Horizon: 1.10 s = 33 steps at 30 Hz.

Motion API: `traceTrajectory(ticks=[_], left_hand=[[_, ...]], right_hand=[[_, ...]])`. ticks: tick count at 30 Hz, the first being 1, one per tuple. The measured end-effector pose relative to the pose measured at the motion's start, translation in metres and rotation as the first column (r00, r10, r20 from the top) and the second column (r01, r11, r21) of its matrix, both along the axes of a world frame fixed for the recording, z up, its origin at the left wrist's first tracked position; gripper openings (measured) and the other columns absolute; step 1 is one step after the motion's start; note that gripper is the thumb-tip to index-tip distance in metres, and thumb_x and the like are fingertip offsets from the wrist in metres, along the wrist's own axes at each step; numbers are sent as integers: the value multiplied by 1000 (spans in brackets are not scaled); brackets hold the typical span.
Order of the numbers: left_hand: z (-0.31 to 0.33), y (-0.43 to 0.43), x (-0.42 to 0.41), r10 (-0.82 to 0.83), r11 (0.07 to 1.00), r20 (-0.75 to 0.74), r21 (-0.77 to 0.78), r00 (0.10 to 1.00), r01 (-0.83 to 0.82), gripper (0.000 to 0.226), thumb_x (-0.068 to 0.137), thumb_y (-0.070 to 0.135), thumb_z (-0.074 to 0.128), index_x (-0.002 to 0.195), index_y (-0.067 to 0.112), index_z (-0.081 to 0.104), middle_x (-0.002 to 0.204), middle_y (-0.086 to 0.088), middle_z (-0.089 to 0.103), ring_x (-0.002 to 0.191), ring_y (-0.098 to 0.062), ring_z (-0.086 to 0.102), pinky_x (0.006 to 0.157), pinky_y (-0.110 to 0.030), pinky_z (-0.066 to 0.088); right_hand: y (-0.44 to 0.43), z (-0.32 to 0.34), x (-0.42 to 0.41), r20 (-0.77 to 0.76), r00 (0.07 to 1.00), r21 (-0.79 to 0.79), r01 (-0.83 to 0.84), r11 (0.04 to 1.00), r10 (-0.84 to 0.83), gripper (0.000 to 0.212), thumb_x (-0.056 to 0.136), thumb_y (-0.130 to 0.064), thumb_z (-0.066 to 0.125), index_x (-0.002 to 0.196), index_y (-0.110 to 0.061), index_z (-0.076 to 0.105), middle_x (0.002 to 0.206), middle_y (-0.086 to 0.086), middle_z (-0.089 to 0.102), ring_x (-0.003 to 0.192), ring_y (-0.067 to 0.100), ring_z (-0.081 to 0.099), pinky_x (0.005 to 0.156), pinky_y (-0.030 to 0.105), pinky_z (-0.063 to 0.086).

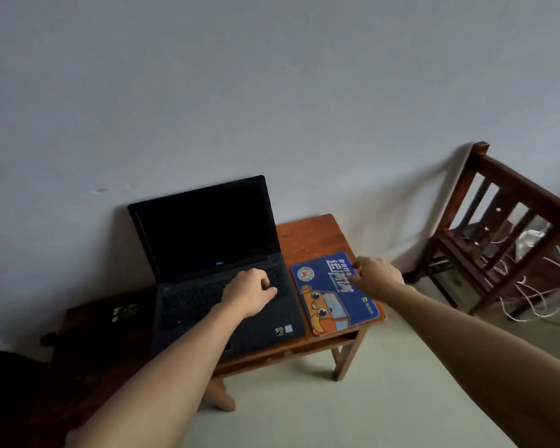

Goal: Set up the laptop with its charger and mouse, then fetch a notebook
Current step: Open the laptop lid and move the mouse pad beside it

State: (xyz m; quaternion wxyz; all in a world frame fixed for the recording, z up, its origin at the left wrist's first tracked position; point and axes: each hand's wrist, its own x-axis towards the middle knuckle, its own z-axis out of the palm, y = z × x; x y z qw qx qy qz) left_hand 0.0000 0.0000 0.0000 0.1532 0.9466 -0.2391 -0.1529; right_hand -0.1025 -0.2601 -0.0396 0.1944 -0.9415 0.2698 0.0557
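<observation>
A black laptop (207,240) stands open with a dark screen on a small wooden table (311,236) against the wall. My left hand (249,291) rests on the right part of its keyboard with fingers loosely bent. To the right of the laptop lies a blue mouse pad (328,297) printed with an orange cartoon car. My right hand (377,276) hovers at the pad's far right edge, fingers spread and touching or nearly touching it. I see no mouse, charger or notebook.
A dark object with a small light label (123,313) lies on the table left of the laptop. A wooden chair (498,227) stands to the right by the wall, with white cables (537,295) tangled on the floor beneath it. Pale floor lies in front.
</observation>
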Motion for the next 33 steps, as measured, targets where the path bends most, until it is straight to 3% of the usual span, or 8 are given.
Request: traceTrajectory(ticks=[5,11,14,18,21,25,29,33], left_hand=[[-34,-28,16,13,998,-129,64,992,-5,22,89,37,60,100,18,60,79,-1,65,71,-20,62,60,-32,45],[-81,-71,45,-74,991,-151,101,986,90,43,87,39,61,124,18,53,120,-5,56,106,-26,57,77,-35,46],[-101,-97,65,-148,980,-138,116,979,164,42,87,36,62,123,18,50,122,-5,52,111,-27,53,81,-38,48],[-125,-127,92,-235,956,-162,140,958,258,41,87,28,63,123,14,48,120,-7,46,114,-28,49,84,-43,51],[-139,-144,108,-274,944,-170,143,947,299,44,86,27,66,124,14,48,123,-8,45,116,-27,45,84,-40,49],[-154,-158,119,-310,924,-158,181,938,336,48,82,30,71,121,15,48,123,-7,45,116,-27,43,84,-37,46],[-157,-161,124,-268,927,-189,217,945,306,48,78,30,76,115,15,49,119,-6,50,112,-28,47,84,-37,45],[-154,-167,130,-270,918,-214,235,939,318,23,87,30,66,79,15,50,93,-6,61,82,-26,55,58,-32,38]], right_hand=[[-19,-33,6,-109,993,70,50,996,-42,36,84,-48,66,109,-26,55,85,-8,62,71,8,63,51,22,47],[-30,-72,17,-220,974,62,75,995,-60,59,77,-41,74,128,-25,48,117,2,58,97,18,61,72,32,54],[-35,-89,24,-258,962,90,121,988,-94,70,73,-43,78,132,-27,44,123,4,55,103,20,59,68,29,48],[-34,-105,30,-313,936,51,183,982,-158,84,70,-44,80,138,-25,36,125,6,48,111,23,53,78,32,50],[-38,-112,34,-340,922,85,225,971,-184,86,68,-44,82,137,-25,34,122,5,51,104,21,55,77,32,52],[-53,-114,36,-377,899,169,301,938,-221,73,65,-48,83,121,-27,40,111,0,60,89,15,58,65,26,46],[-54,-115,37,-419,888,191,288,938,-188,57,70,-51,77,115,-30,49,103,-6,65,84,12,61,69,27,50],[-54,-117,36,-459,882,213,225,951,-107,52,76,-53,71,121,-32,56,106,-5,68,89,14,63,79,32,54]])
